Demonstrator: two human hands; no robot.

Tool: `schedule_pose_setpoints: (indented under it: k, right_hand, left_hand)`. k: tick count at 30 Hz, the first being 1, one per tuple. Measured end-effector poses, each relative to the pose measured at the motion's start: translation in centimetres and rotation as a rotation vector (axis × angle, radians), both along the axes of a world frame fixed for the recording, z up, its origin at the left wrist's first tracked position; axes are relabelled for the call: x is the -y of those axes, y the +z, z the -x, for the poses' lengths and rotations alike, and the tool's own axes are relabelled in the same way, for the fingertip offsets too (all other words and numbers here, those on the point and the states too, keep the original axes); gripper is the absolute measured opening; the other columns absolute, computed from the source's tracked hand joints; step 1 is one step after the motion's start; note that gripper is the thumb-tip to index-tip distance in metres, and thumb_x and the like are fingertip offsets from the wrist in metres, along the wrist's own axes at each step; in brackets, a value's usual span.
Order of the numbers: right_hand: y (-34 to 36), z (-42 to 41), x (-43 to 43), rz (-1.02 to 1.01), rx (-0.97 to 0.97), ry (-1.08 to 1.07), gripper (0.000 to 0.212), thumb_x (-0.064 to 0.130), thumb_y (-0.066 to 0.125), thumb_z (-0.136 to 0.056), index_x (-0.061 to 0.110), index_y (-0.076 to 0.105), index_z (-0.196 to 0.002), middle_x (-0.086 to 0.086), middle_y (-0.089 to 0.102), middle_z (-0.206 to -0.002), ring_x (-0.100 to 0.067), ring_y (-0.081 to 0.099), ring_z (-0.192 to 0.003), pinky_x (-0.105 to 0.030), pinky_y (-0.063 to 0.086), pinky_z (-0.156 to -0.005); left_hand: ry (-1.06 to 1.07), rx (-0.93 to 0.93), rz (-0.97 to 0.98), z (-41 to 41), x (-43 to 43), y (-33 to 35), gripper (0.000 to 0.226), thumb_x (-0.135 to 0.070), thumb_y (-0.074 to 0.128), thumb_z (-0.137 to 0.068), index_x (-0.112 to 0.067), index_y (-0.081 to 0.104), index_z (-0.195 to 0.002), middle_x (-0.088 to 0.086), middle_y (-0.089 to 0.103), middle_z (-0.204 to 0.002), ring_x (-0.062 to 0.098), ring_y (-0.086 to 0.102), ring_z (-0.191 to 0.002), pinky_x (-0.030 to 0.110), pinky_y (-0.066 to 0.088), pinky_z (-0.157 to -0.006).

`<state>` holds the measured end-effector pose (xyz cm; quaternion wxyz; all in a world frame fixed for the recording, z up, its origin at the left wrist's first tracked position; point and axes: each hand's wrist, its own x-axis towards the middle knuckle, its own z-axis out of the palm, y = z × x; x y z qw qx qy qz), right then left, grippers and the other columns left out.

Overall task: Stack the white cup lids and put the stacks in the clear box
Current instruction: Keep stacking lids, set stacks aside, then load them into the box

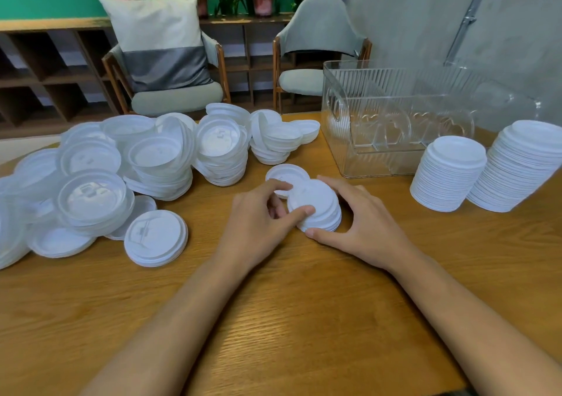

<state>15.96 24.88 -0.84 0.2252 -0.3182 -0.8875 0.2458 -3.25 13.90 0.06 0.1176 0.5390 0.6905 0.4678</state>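
Head view: short stack (322, 201) of white lids sits on bench (273, 319), centre, near clear box (380, 128), not yet in it. Stack is gripped from both sides: left hand (261, 216) pinches its edge w/ thumb and curled fingers; right hand (365, 213) is curved round the opp. side, thumb low at base.

Risks noted:
- Layers look slightly offset; w/ uneven squeeze on lift, lower lids could be shed.
- Single lid (281, 175) touching stack behind may be dragged along.
- Tall stacks (450, 176) at right appear to lean; could be toppled if knocked by right forearm en route to box.

Loose pile (121, 167) at left, well apart.
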Motion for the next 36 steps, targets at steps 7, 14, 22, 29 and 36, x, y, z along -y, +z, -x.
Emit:
schedule_pose_setpoints:
  k: [7,14,22,29,36]
  right_hand:
    - [-0.03,0.07,-0.04,-0.025,-0.006,0.027,0.084,0.063,0.083,-0.075,0.040,0.049,-0.149,0.026,0.056,-0.138,0.002,0.045,-0.127,-0.017,0.036,-0.103]
    - [0.13,0.06,0.13,0.025,0.011,0.032,0.099,0.071,0.083,-0.068,0.043,0.043,-0.154,0.022,0.053,-0.143,-0.001,0.044,-0.133,-0.032,0.037,-0.111]
    - [0.24,0.25,0.13,0.034,0.025,0.030,0.113,0.077,0.080,-0.058,0.032,0.046,-0.156,0.020,0.058,-0.135,0.001,0.044,-0.126,-0.012,0.033,-0.100]
    - [0.39,0.27,0.18,0.034,0.054,0.033,0.112,0.078,0.079,-0.060,0.030,0.047,-0.156,0.022,0.056,-0.136,0.002,0.042,-0.126,-0.015,0.032,-0.100]
    - [0.63,0.16,0.43,0.030,0.126,0.030,0.116,0.082,0.073,-0.064,0.030,0.037,-0.161,0.024,0.046,-0.144,0.005,0.032,-0.133,-0.014,0.027,-0.099]
  left_hand:
    - [-0.027,-0.108,0.004,0.17,-0.24,-0.33,0.062,-0.062,0.085,-0.072,-0.027,0.073,-0.122,-0.015,0.067,-0.107,-0.004,0.062,-0.092,0.012,0.047,-0.080]
    - [-0.089,-0.068,0.012,-0.08,-0.19,0.01,0.062,-0.048,0.090,-0.074,-0.025,0.072,-0.129,-0.017,0.070,-0.117,-0.004,0.064,-0.105,0.024,0.056,-0.087]
    - [-0.040,-0.066,-0.018,-0.44,-0.58,-0.33,0.055,-0.054,0.093,-0.068,-0.027,0.077,-0.113,-0.013,0.070,-0.102,0.004,0.066,-0.093,0.032,0.057,-0.080]
    - [-0.039,-0.086,0.015,-0.38,-0.43,-0.44,0.060,-0.059,0.091,-0.068,-0.026,0.076,-0.116,-0.014,0.068,-0.105,0.002,0.064,-0.094,0.029,0.056,-0.084]
    - [-0.057,-0.064,0.063,-0.50,-0.62,-0.63,0.062,-0.056,0.092,-0.069,-0.024,0.071,-0.117,-0.013,0.063,-0.113,0.002,0.062,-0.100,0.023,0.053,-0.086]
